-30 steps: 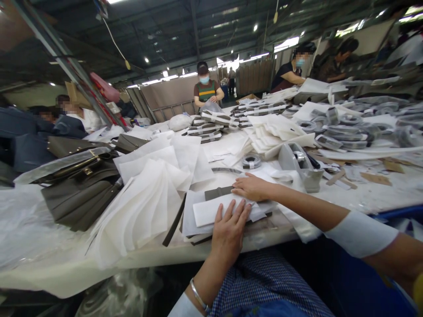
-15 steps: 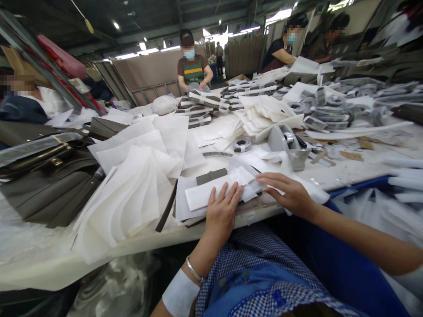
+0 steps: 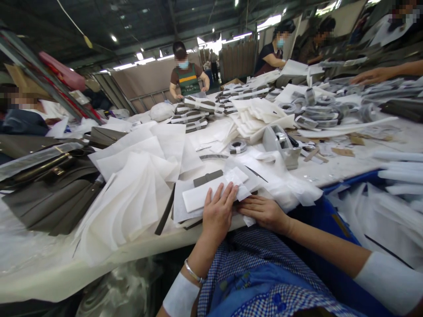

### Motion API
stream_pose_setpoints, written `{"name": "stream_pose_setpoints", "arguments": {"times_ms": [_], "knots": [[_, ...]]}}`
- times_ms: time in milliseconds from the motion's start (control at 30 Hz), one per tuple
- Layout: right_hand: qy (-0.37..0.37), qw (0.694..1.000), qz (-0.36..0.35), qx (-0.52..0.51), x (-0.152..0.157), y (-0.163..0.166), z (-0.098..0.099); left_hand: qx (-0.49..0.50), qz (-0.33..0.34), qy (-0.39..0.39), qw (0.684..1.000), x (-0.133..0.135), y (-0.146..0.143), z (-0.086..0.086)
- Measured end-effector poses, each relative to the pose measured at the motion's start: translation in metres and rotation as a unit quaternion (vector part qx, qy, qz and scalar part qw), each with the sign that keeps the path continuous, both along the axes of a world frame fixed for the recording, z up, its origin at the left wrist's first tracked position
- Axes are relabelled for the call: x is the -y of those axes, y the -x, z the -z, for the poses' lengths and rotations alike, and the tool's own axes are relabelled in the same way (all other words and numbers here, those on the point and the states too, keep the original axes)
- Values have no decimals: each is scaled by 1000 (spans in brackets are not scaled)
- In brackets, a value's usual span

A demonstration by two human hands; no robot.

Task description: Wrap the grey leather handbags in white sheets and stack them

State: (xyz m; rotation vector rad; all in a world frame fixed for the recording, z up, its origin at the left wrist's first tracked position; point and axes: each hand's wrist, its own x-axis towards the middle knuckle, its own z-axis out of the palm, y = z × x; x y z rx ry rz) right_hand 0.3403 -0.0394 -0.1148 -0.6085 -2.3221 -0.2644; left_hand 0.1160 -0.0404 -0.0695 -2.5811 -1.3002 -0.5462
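Observation:
My left hand lies flat with fingers spread, pressing on a folded white foam strip. That strip rests on a thin white wrapping sheet near the table's front edge. Just right of it, my right hand has its fingers together at the sheet's right end, with a bit of white material showing beneath them; the thumb is mostly hidden. Behind the foam strip lies a dark grey strap piece. A dark strip sticks out to the left of the sheet.
Fanned white sheets and a dark grey handbag are on my left. A tape dispenser and a tape roll stand behind my hands. At right is a blue bin with white sheets. A co-worker stands across the table.
My right hand has moved down and left, from above the sheet's right end to its near edge. My left hand stays on the foam strip. Another person's hand has appeared at far right.

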Motion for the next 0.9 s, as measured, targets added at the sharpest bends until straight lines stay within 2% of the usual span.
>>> {"name": "stream_pose_setpoints", "arguments": {"times_ms": [133, 267, 400, 467, 533, 667, 733, 900], "knots": [[64, 998, -22, -13, 20, -5, 1, -9, -7, -8, 1000, 0, 0, 3], [106, 994, -9, -13, 45, -13, 7, -12, -8, -18, 1000, 0, -1, 5], [125, 992, -31, -15, 52, -15, -4, -9, -7, -15, 1000, -1, -1, 6], [145, 987, -74, -6, 48, -16, -19, -7, -7, -14, 1000, -1, -2, 6], [140, 987, -74, -26, 40, -17, -38, -6, -8, -14, 1000, -1, -2, 6], [83, 990, 77, -80, 12, -15, -70, -3, -9, -20, 1000, 0, -2, 6], [71, 989, 114, -54, -4, -10, -79, -4, -8, -24, 1000, 0, -2, 5], [80, 993, 82, -4, -27, -2, -84, -8, -7, -19, 1000, 0, -2, 2]]}}
